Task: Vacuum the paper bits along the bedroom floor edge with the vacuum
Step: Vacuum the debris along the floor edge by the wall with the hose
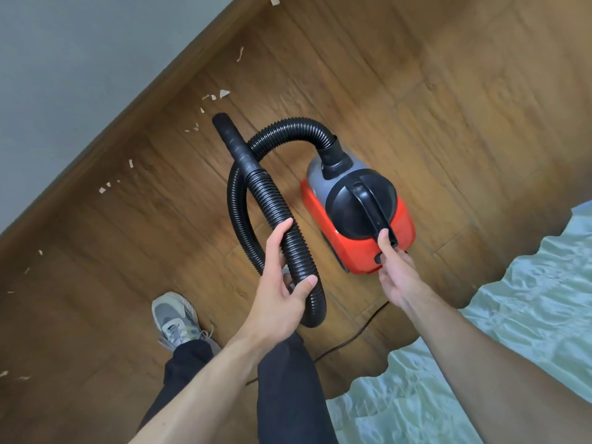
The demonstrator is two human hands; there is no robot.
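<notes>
One vacuum [352, 245], one left hand [282, 283], one right hand [397, 277], one shoe [174, 318], over a dozen paper bits [224, 93].

Left hand [282, 288] grips the black hose [277, 209] while right hand [397, 274] touches the red vacuum's [355, 251] handle [373, 206].

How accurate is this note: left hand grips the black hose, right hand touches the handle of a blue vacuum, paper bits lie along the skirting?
One error: the vacuum is red with a black top, not blue, as the head view shows. The rest stands: left hand grips the black hose, right hand touches the handle, paper bits lie along the skirting.
</notes>
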